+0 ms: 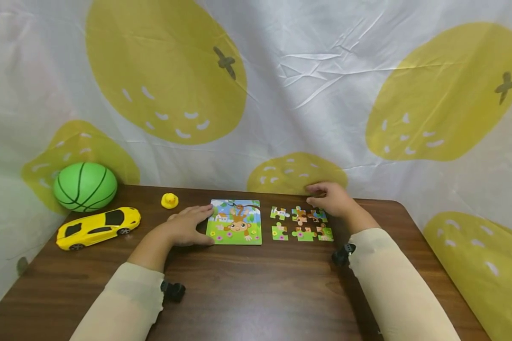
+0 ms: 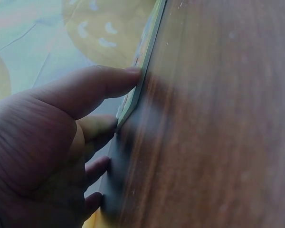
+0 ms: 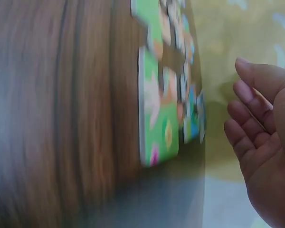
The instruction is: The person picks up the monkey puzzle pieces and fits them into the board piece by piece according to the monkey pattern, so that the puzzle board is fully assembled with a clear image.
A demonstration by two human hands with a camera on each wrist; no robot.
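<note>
A square monkey picture board (image 1: pixel 234 232) lies on the table in front of me. My left hand (image 1: pixel 187 227) holds it by its left side, the thumb at the near corner and the fingertips toward the far corner. In the left wrist view, the thumb presses the board's thin edge (image 2: pixel 153 42). Right of the board lie several jigsaw pieces (image 1: pixel 304 234) in two rows, with parts of a monkey picture on them. My right hand (image 1: pixel 333 201) is beside the far right pieces, fingers loosely bent and holding nothing. In the right wrist view, a gap separates it from the pieces (image 3: pixel 156 114).
At the left, a green ball (image 1: pixel 85 185) stands behind a yellow toy car (image 1: pixel 98 228). A small yellow rubber duck (image 1: pixel 169 201) sits between the car and the board. A fruit-patterned cloth (image 1: pixel 273 118) hangs right behind the brown table (image 1: pixel 256 289).
</note>
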